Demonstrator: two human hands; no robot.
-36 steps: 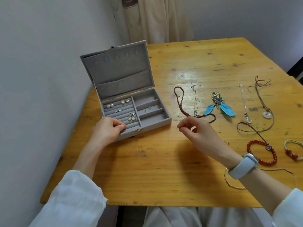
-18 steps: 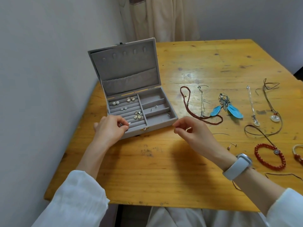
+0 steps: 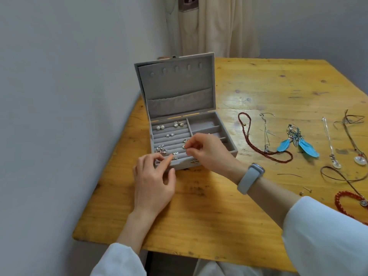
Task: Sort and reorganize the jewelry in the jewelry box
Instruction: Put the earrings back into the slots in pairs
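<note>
An open grey jewelry box [image 3: 175, 90] stands at the table's left side, lid upright. Its left half has padded rolls holding pearl studs [image 3: 160, 127] and several small silver earrings [image 3: 161, 150]. My right hand [image 3: 207, 150] hovers over the box's front middle and pinches a small silver earring [image 3: 184, 146] between thumb and forefinger. My left hand [image 3: 154, 180] is at the box's front edge, its fingertips touching the front roll near another small earring [image 3: 175, 157]. The right compartments are partly hidden by my right hand.
Loose jewelry lies on the wooden table [image 3: 258, 86] to the right: a dark red bead necklace [image 3: 264, 152], blue feather earrings [image 3: 298, 144], a thin chain [image 3: 265, 132], cord pendants [image 3: 360, 159], a red bead bracelet [image 3: 346, 204], small studs [image 3: 305, 191]. A wall runs along the left.
My right hand moved left from the table in front of the box to over its ring rolls, still pinching a small piece. My left hand shifted slightly along the front edge.
</note>
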